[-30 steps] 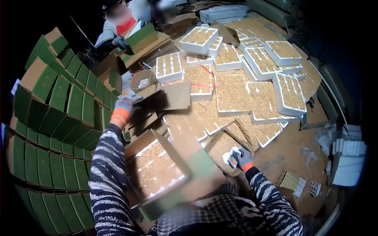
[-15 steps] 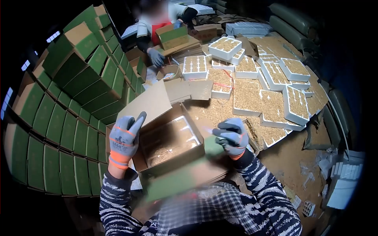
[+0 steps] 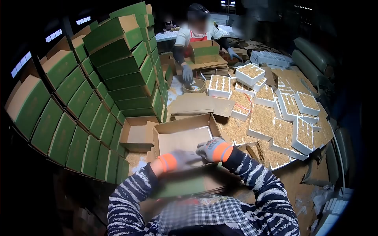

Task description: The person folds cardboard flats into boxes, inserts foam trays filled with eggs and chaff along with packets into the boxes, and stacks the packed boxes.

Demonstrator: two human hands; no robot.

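Note:
An open cardboard box (image 3: pixel 215 125) stands in front of me. Inside it a flat cardboard sheet (image 3: pixel 177 142) lies over a white foam tray, whose edge (image 3: pixel 206 132) shows at the far right. My left hand (image 3: pixel 183 159), in a grey and orange glove, reaches over the front of the box; its fingers are smeared by motion. Beside it, my right hand (image 3: pixel 210 150) is above the box's front right part with fingers bent together. Whatever it may hold is too small to make out. Under my forearms lies green and brown cardboard (image 3: pixel 179 186).
Green cardboard boxes (image 3: pixel 92 115) are stacked high on the left. White foam trays of tan contents (image 3: pixel 271 122) cover the right. Flat cardboard (image 3: pixel 193 104) lies behind my box. A co-worker (image 3: pixel 197 33) stands across, one gloved hand (image 3: pixel 187 74) above a round basket (image 3: pixel 193 87).
The cardboard sheet now lies inside the box, covering the tray contents seen before. Both my hands have come together over the box's front. My view has shifted up and left.

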